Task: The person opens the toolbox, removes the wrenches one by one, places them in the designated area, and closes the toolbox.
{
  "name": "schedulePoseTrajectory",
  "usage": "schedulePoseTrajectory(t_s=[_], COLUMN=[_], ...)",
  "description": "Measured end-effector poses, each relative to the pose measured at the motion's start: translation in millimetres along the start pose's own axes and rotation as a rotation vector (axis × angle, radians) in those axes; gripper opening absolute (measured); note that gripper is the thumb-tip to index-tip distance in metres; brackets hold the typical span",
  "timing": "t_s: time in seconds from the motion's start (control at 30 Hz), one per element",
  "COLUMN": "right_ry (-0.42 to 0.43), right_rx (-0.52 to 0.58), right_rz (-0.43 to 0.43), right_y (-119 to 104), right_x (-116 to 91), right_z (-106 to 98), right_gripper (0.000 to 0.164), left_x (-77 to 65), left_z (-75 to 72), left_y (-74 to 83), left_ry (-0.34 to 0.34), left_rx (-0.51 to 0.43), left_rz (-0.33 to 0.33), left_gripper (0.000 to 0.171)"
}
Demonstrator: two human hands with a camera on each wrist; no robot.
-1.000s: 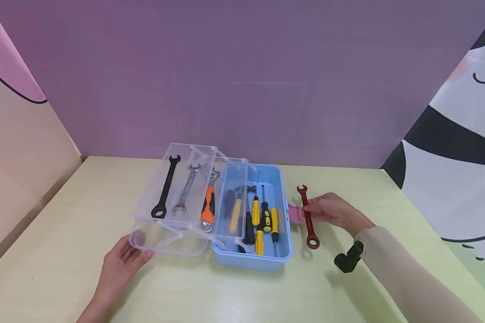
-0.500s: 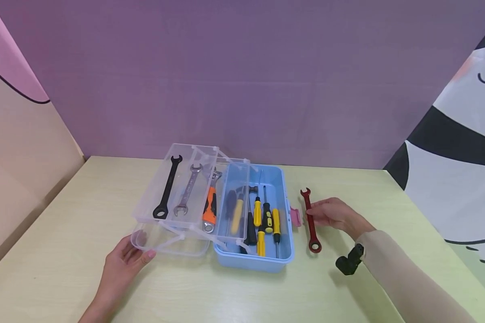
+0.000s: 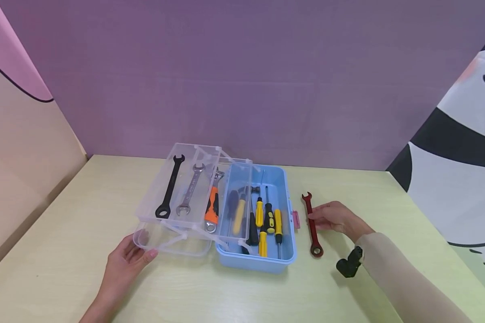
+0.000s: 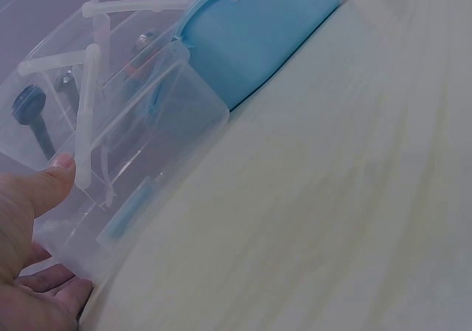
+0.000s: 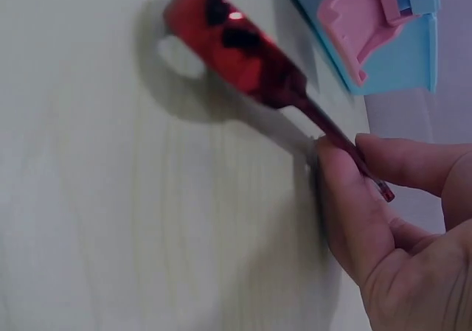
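Note:
A red combination wrench (image 3: 312,233) hangs beside the blue toolbox (image 3: 255,264). My right hand (image 3: 336,217) pinches it mid-shank between thumb and fingers; the right wrist view shows its ring end over the table. My left hand (image 3: 123,264) grips the near-left corner of the toolbox's clear lid (image 3: 174,247), thumb above and fingers underneath. Clear trays (image 3: 149,202) fan out from the box on white hinge arms. They bear a black wrench (image 3: 169,190), a silver wrench (image 3: 191,190) and an orange-handled adjustable wrench (image 3: 212,206).
Yellow and black screwdrivers (image 3: 278,224) lie inside the toolbox with a small hammer (image 3: 253,229). A pink latch (image 3: 296,220) juts from its right side. The pale table (image 3: 194,296) ends at a purple backdrop (image 3: 226,80).
My right hand has brought the red wrench slightly nearer to me, and the pink latch now looks narrower. My left hand stays on the lid. The head view has shifted a little.

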State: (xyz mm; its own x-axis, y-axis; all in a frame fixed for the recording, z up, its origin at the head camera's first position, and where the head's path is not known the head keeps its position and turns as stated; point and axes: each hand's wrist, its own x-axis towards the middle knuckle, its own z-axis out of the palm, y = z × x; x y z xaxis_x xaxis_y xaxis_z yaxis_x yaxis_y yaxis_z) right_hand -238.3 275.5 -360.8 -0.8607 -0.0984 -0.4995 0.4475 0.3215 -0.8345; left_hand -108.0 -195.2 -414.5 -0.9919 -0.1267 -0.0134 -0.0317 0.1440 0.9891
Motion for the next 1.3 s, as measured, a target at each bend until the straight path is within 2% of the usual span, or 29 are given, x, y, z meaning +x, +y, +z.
schedulePoseTrajectory(t_s=[0.3, 0.57, 0.9, 1.3], right_ry=[0.08, 0.109, 0.138, 0.111], right_rx=[-0.12, -0.226, -0.327, -0.297], right_rz=[0.01, -0.002, -0.022, -0.067], right_y=[-0.4, 0.4, -1.1, -1.2], right_x=[3.4, 7.3, 4.1, 3.0], right_z=[4.1, 5.4, 4.5, 3.4], right_gripper=[0.034, 0.028, 0.03, 0.026], left_x=[0.1, 0.3, 0.2, 1.1], left_z=[0.2, 0.1, 0.0, -0.1], left_y=[0.4, -0.8, 0.5, 0.7], left_ry=[-0.004, -0.011, -0.012, -0.011], left_rx=[-0.007, 0.055, 0.011, 0.012], left_rz=[-0.007, -0.05, 0.001, -0.018], left_gripper=[0.062, 0.066, 0.064, 0.063])
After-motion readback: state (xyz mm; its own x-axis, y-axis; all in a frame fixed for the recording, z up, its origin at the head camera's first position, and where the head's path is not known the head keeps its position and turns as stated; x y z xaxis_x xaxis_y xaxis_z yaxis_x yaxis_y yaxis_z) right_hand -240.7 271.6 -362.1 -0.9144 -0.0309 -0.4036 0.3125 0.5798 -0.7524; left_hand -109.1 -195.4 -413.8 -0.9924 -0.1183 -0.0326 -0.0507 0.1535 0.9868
